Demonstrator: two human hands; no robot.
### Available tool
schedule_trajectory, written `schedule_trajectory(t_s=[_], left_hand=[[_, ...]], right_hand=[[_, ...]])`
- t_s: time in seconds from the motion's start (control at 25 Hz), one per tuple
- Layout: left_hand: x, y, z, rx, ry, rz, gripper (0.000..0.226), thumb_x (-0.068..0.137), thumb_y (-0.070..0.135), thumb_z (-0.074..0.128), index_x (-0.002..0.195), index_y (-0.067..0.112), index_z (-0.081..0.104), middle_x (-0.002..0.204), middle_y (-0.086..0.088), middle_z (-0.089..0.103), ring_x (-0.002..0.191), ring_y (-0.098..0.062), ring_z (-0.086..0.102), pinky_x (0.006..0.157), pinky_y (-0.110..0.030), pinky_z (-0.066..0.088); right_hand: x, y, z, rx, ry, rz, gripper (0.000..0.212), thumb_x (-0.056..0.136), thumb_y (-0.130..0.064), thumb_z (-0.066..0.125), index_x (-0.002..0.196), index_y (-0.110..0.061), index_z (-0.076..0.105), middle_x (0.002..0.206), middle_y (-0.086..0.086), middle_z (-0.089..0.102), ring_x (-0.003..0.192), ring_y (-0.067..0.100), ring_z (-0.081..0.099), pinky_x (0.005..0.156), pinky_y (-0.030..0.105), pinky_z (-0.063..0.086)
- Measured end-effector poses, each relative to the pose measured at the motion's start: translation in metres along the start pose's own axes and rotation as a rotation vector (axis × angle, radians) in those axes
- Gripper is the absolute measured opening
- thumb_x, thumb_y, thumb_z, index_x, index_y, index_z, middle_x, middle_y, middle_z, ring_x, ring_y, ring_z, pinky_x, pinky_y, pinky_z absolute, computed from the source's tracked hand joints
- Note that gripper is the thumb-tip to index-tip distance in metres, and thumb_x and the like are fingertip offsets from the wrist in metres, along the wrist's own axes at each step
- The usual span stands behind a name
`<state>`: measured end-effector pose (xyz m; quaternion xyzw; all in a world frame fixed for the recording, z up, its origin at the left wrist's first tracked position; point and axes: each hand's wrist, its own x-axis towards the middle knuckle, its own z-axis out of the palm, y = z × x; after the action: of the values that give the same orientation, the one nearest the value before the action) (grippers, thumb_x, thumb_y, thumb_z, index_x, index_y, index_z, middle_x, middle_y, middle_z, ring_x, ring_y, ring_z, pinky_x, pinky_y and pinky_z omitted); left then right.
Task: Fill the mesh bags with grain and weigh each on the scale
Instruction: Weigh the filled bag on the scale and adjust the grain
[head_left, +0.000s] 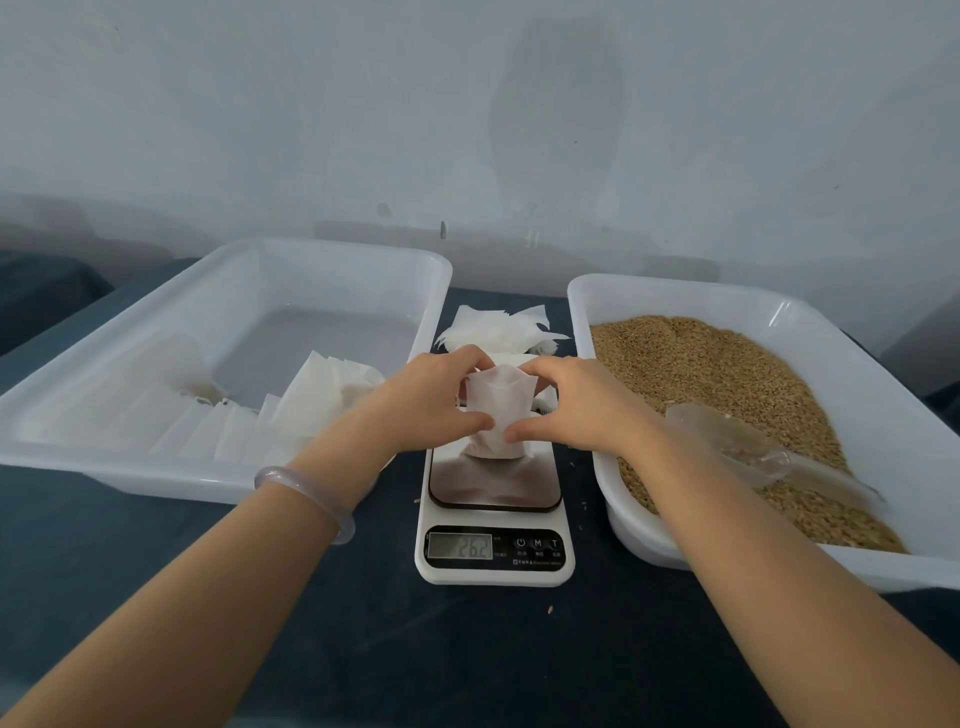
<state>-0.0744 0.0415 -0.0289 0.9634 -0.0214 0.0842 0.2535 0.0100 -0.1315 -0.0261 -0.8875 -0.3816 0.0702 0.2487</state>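
Head view, one entry per item.

- Bench (363, 634): dark top, carries everything below; a few loose kernels lie near the scale.
- Scale (493, 571): white body with a shiny platform, at centre between the two trays. Display (460, 545) is lit (digits look like 26.2, though faint).
- Mesh bag (496, 415): white, upright on the far part of the scale's platform, mouth open at the top.
- Left hand (415, 400): fingers curled round the bag's left side, thumb low against it, fingertips at the rim.
- Right hand (576, 402): holds the bag's right side in the same way, thumb low and fingers at the rim.
- Bracelet (311, 493): pale, translucent, on the left wrist.
- Left tray (104, 467): white plastic, left of the scale. Holds white bags (234, 436) lying in a row along its near side, with more piled near its right wall.
- Right tray (587, 291): white plastic, right of the scale, holding the grain (727, 364) (golden brown).
- Scoop (753, 452): clear plastic, lying on the grain, handle toward the near right.
- Stack of empty bags (498, 327): white, on the bench just behind the scale, between the trays.
- Wall (467, 130): pale, behind the bench.
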Motion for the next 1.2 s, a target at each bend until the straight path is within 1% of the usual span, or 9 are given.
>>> schedule_trajectory(t_s=[0.08, 0.32, 0.48, 0.72, 0.88, 1.0, 1.04, 1.12, 1.2], left_hand=[[0.0, 0.0, 0.0, 0.001, 0.009, 0.0, 0.042, 0.077, 0.022, 0.072, 0.114, 0.017, 0.053, 0.087, 0.007, 0.054, 0.074, -0.008, 0.048, 0.06, -0.012, 0.032], [-0.001, 0.0, 0.0, -0.008, 0.034, -0.011, 0.038, 0.078, 0.022, 0.072, 0.111, 0.018, 0.056, 0.087, 0.007, 0.057, 0.074, -0.011, 0.05, 0.067, -0.021, 0.037], [0.0, -0.001, 0.001, 0.002, 0.067, -0.019, 0.023, 0.081, 0.02, 0.068, 0.102, 0.018, 0.06, 0.073, 0.017, 0.052, 0.067, -0.003, 0.047, 0.057, -0.01, 0.033], [-0.002, 0.0, 0.001, -0.09, 0.152, -0.049, 0.021, 0.076, 0.006, 0.06, 0.083, 0.025, 0.056, 0.065, 0.011, 0.056, 0.059, -0.002, 0.049, 0.055, -0.008, 0.036], [-0.005, 0.003, -0.002, -0.246, 0.192, -0.053, 0.029, 0.071, -0.001, 0.056, 0.067, 0.027, 0.047, 0.064, 0.012, 0.051, 0.058, -0.002, 0.047, 0.054, -0.011, 0.035], [-0.005, 0.002, -0.001, -0.206, 0.066, -0.022, 0.027, 0.071, 0.018, 0.073, 0.08, 0.032, 0.051, 0.07, 0.02, 0.055, 0.065, 0.008, 0.053, 0.058, -0.008, 0.038], [-0.005, 0.001, 0.001, -0.163, 0.035, -0.031, 0.025, 0.07, 0.026, 0.077, 0.081, 0.031, 0.055, 0.067, 0.02, 0.055, 0.063, 0.005, 0.052, 0.057, -0.009, 0.037], [-0.003, 0.001, 0.001, -0.107, 0.058, -0.058, 0.02, 0.071, 0.029, 0.075, 0.072, 0.017, 0.059, 0.058, 0.011, 0.049, 0.054, -0.006, 0.043, 0.052, -0.015, 0.034], [-0.002, 0.004, -0.003, -0.152, 0.106, -0.085, 0.019, 0.076, 0.02, 0.071, 0.065, 0.009, 0.061, 0.054, 0.005, 0.048, 0.053, -0.009, 0.039, 0.05, -0.016, 0.032]], right_hand=[[0.0, 0.0, 0.0, 0.002, 0.005, 0.0, 0.063, 0.062, -0.048, 0.081, 0.118, -0.027, 0.06, 0.096, -0.017, 0.057, 0.078, -0.005, 0.05, 0.059, 0.015, 0.033], [-0.001, 0.0, 0.0, 0.032, -0.009, 0.009, 0.05, 0.064, -0.043, 0.081, 0.108, -0.026, 0.065, 0.091, -0.016, 0.061, 0.068, -0.012, 0.051, 0.054, 0.012, 0.032], [-0.002, 0.001, -0.003, 0.032, -0.029, -0.001, 0.036, 0.067, -0.035, 0.081, 0.098, -0.025, 0.067, 0.09, -0.016, 0.062, 0.055, -0.021, 0.046, 0.048, 0.013, 0.03], [-0.002, 0.005, -0.003, 0.07, 0.051, -0.002, 0.004, 0.08, -0.02, 0.067, 0.084, -0.021, 0.067, 0.079, -0.013, 0.065, 0.055, -0.005, 0.048, 0.054, 0.016, 0.033], [-0.004, -0.001, -0.006, 0.201, 0.11, -0.001, 0.016, 0.083, -0.019, 0.062, 0.074, -0.032, 0.059, 0.078, -0.009, 0.062, 0.069, 0.004, 0.057, 0.063, 0.019, 0.043], [-0.005, -0.006, -0.006, 0.238, 0.103, -0.023, 0.02, 0.083, -0.015, 0.06, 0.075, -0.033, 0.057, 0.079, -0.008, 0.065, 0.071, 0.008, 0.06, 0.063, 0.02, 0.043], [-0.004, -0.008, -0.005, 0.256, 0.098, -0.034, 0.019, 0.083, -0.015, 0.06, 0.076, -0.033, 0.057, 0.079, -0.008, 0.066, 0.071, 0.008, 0.061, 0.062, 0.018, 0.044], [-0.003, -0.015, -0.002, 0.269, 0.091, -0.065, 0.016, 0.084, -0.018, 0.061, 0.078, -0.033, 0.057, 0.079, -0.01, 0.067, 0.067, 0.001, 0.059, 0.058, 0.012, 0.042], [0.0, -0.022, -0.001, 0.301, 0.122, -0.1, 0.014, 0.084, -0.019, 0.063, 0.08, -0.031, 0.057, 0.075, -0.014, 0.063, 0.063, -0.006, 0.055, 0.056, 0.007, 0.04]])
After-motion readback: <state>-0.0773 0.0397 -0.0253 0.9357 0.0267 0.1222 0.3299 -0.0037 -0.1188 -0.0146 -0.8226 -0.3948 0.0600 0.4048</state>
